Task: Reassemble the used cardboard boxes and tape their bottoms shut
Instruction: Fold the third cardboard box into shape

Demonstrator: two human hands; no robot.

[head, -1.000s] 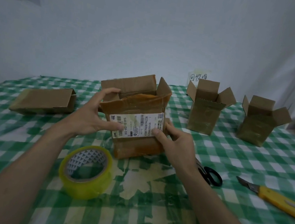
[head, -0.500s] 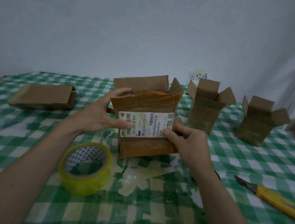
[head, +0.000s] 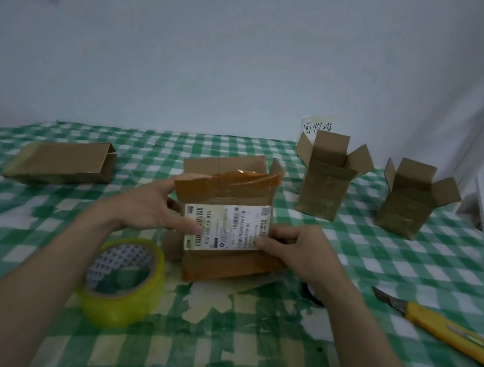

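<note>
1. The labelled cardboard box [head: 228, 228] is held upright between both hands on the checked tablecloth [head: 39, 248].
2. Its left side is gripped by the left hand [head: 149, 211].
3. Its right side is pinched by the right hand [head: 299, 250].
4. A yellow tape roll [head: 124, 282] is seen near the left arm.

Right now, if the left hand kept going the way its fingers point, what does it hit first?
The left hand points rightward and already touches the labelled box, so that box comes first. Past it, roughly in line, is the right hand gripping the box's other side; depth is uncertain.

The right hand [head: 302, 254] hides most of the scissors [head: 311, 292]; the utility knife [head: 455, 334] runs off the right edge
</note>
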